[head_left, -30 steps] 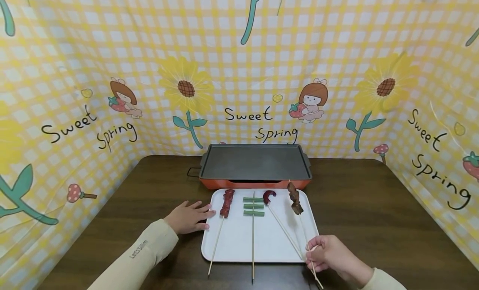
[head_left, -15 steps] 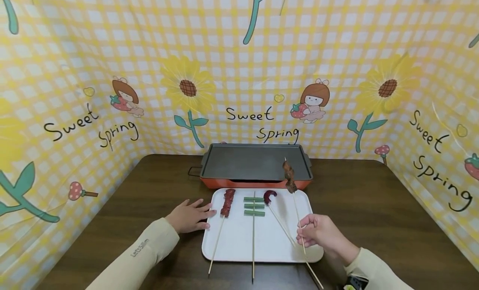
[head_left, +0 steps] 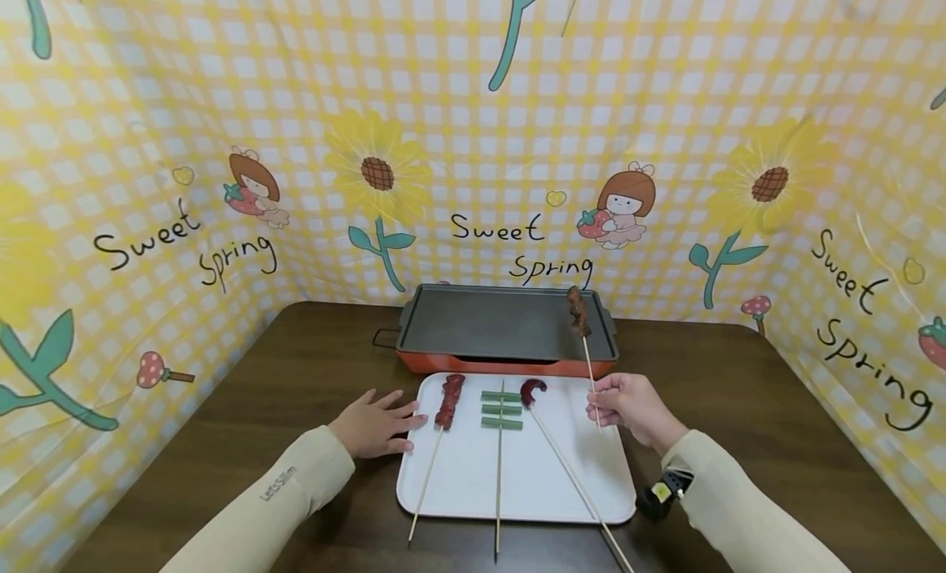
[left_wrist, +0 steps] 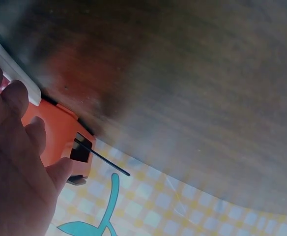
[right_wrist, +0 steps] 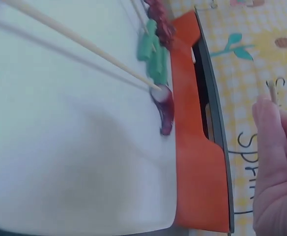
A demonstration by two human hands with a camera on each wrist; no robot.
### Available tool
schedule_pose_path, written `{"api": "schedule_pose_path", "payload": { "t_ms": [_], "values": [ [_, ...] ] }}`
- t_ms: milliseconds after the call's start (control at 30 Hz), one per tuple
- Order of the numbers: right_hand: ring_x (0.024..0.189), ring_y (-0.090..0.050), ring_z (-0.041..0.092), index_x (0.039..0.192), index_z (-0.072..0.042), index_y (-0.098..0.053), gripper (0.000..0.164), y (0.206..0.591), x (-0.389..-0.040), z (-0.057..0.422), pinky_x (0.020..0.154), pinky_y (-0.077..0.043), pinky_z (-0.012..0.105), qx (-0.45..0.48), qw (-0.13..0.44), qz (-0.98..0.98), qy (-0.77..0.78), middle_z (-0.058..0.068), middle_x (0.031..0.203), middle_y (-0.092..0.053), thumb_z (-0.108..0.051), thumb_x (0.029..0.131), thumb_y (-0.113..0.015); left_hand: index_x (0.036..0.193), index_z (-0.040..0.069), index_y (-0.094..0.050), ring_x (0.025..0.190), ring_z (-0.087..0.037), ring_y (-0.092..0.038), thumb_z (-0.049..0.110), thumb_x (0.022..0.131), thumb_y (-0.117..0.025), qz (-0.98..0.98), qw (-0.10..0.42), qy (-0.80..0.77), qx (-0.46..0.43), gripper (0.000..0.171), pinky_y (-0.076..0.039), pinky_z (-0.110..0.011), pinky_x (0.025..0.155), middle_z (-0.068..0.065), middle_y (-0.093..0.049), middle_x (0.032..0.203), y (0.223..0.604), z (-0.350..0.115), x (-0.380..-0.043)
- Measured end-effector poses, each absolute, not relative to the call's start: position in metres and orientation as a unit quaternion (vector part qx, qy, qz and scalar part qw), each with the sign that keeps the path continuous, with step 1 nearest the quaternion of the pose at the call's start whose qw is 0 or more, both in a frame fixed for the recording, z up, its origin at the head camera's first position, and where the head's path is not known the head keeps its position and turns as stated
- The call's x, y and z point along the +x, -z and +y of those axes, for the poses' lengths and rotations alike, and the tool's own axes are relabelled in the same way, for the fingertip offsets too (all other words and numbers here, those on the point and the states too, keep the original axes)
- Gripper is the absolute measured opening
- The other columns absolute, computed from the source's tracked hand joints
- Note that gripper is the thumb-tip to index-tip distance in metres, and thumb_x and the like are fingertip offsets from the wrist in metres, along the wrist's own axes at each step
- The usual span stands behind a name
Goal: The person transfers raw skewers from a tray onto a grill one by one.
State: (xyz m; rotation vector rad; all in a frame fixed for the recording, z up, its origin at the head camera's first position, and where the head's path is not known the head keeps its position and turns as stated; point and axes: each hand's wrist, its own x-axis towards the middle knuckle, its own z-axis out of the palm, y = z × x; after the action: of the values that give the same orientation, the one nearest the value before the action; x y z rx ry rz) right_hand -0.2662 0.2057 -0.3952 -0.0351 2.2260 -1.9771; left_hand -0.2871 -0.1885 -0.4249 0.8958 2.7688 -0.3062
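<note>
1. Head view: the right hand (head_left: 628,407) pinches the stick of the brown skewer (head_left: 580,312) between thumb and fingers, its meat standing in line with the right part of the grill plate (head_left: 488,327)
2. The left hand (head_left: 374,427) holds nothing; its fingers are spread, with fingertips at the left rim of the white tray (head_left: 458,491)
3. On the tray lie the red skewer (head_left: 449,401), the green skewer (head_left: 500,410) and, furthest right, the curled dark-red skewer (head_left: 527,396), all with sticks reaching past the near rim
4. Judged from this, the work looks early: one skewer is up off the tray but seems not yet laid down, and three are left there; no skewer shows lying on the plate
5. Whether the brown meat touches the plate or hangs above it, I cannot tell; the right wrist view catches only a short stick end at the fingertips
6. The dark-red one's stick is cut off at the lower frame edge
7. The left wrist view is dim, and how firmly those fingers press the rim is hard to make out
</note>
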Motion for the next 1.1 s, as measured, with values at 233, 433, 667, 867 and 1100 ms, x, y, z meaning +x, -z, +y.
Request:
{"api": "schedule_pose_path", "payload": {
  "t_ms": [233, 433, 667, 867, 1100],
  "values": [
    [0.057, -0.063, 0.011, 0.095, 0.017, -0.056, 0.011, 0.390, -0.287, 0.203, 0.055, -0.053, 0.024, -0.012, 0.060, 0.759, 0.648, 0.005, 0.068, -0.065, 0.007, 0.090, -0.055, 0.145, 0.026, -0.045, 0.141, -0.030, -0.028, 0.050, 0.094, -0.049, 0.941, 0.113, 0.098, 0.303, 0.056, -0.021, -0.058, 0.108, 0.001, -0.040, 0.150, 0.425, -0.188, -0.286],
    [0.057, -0.063, 0.011, 0.096, 0.017, -0.056, 0.011, 0.385, -0.302, 0.198, 0.056, -0.054, 0.024, 0.003, 0.033, 0.767, 0.640, 0.007, 0.071, -0.066, 0.007, 0.091, -0.056, 0.145, 0.027, -0.045, 0.140, -0.031, -0.028, 0.050, 0.094, -0.049, 0.942, 0.114, 0.095, 0.301, 0.056, -0.021, -0.059, 0.108, 0.001, -0.040, 0.150, 0.428, -0.190, -0.288],
    [0.057, -0.063, 0.011, 0.099, 0.014, -0.058, 0.012, 0.377, -0.315, 0.193, 0.057, -0.054, 0.023, 0.041, 0.025, 0.780, 0.624, 0.009, 0.072, -0.067, 0.005, 0.092, -0.056, 0.145, 0.026, -0.045, 0.140, -0.032, -0.030, 0.050, 0.094, -0.049, 0.941, 0.110, 0.094, 0.306, 0.056, -0.022, -0.059, 0.108, 0.001, -0.041, 0.149, 0.428, -0.191, -0.289],
    [0.055, -0.063, 0.011, 0.098, 0.014, -0.060, 0.012, 0.371, -0.325, 0.183, 0.057, -0.055, 0.025, 0.076, 0.022, 0.792, 0.605, 0.010, 0.069, -0.066, 0.005, 0.091, -0.058, 0.144, 0.025, -0.047, 0.139, -0.032, -0.032, 0.048, 0.094, -0.050, 0.941, 0.099, 0.094, 0.311, 0.055, -0.023, -0.059, 0.107, -0.001, -0.042, 0.148, 0.424, -0.193, -0.286],
    [0.051, -0.060, 0.010, 0.093, 0.014, -0.060, 0.008, 0.373, -0.328, 0.176, 0.054, -0.054, 0.026, 0.091, 0.029, 0.791, 0.604, 0.005, 0.059, -0.062, 0.007, 0.090, -0.057, 0.144, 0.024, -0.047, 0.138, -0.034, -0.033, 0.048, 0.094, -0.050, 0.940, 0.094, 0.096, 0.314, 0.055, -0.025, -0.059, 0.107, -0.001, -0.043, 0.147, 0.425, -0.191, -0.285]
  ]
}}
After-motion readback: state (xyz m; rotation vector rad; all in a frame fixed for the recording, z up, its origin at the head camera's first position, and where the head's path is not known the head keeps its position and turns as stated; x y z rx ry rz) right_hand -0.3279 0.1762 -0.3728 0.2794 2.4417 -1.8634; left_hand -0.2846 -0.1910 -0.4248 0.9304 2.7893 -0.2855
